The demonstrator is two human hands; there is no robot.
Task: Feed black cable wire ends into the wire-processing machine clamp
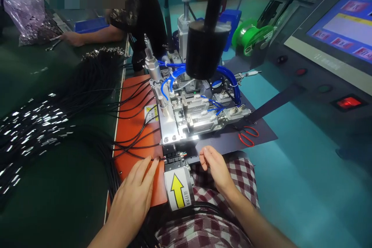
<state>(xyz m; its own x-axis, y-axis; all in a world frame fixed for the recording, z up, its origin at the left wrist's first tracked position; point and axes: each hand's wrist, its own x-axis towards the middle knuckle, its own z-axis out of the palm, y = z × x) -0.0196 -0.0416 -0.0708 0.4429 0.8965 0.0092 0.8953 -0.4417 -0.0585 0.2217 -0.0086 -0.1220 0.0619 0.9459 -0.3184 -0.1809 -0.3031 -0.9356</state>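
Observation:
My left hand (133, 190) lies over the orange plate (136, 128), fingers stretched out, with the fingertips against a black cable (162, 159). That cable runs into a small black slotted fixture (173, 159), where its coloured wire ends (183, 154) stick out on the right. The left thumb is hidden. Just right of those wire ends, my right hand (214, 166) hovers with its fingers curled in and no object visible in them. Behind both hands stands a metal machine (197, 116) with blue air tubes, and several more black cables lead into its left side.
Bundles of black cables (87, 73) with shiny ends cover part of the dark green table. Red-handled scissors (248, 136) lie right of the machine. A black lamp head (207, 50) hangs over it. A control panel (334, 66) stands at right; a co-worker's hand (72, 38) is at upper left.

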